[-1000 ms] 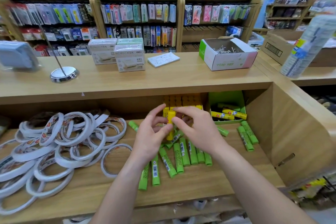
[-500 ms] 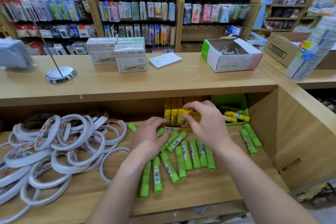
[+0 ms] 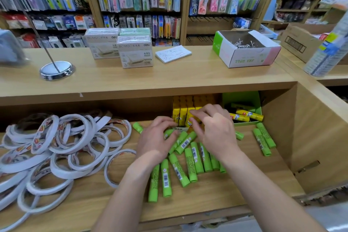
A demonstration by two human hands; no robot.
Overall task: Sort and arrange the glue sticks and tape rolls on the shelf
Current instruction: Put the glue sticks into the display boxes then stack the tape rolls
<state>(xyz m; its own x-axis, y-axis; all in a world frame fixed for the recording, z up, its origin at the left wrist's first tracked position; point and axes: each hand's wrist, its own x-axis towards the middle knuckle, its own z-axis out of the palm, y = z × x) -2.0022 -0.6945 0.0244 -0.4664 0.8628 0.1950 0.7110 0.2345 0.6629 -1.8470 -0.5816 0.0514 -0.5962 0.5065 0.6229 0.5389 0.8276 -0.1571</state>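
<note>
Boxes (image 3: 134,51) marked "deli", left hand (image 3: 155,141) fingers (image 3: 165,121) loose on green glue sticks (image 3: 194,156), right hand (image 3: 216,130) grip unclear.

- A wide-angle camera worn on the head looks forward and down at the light wooden lower shelf (image 3: 90,205), close up.
- Both forearms enter from the bottom edge; left hand (image 3: 154,141) and right hand (image 3: 216,132) sit mid-frame.
- Pale wooden counter top (image 3: 178,79) crosses the middle; wooden display racks (image 3: 184,15) stand far behind.
</note>
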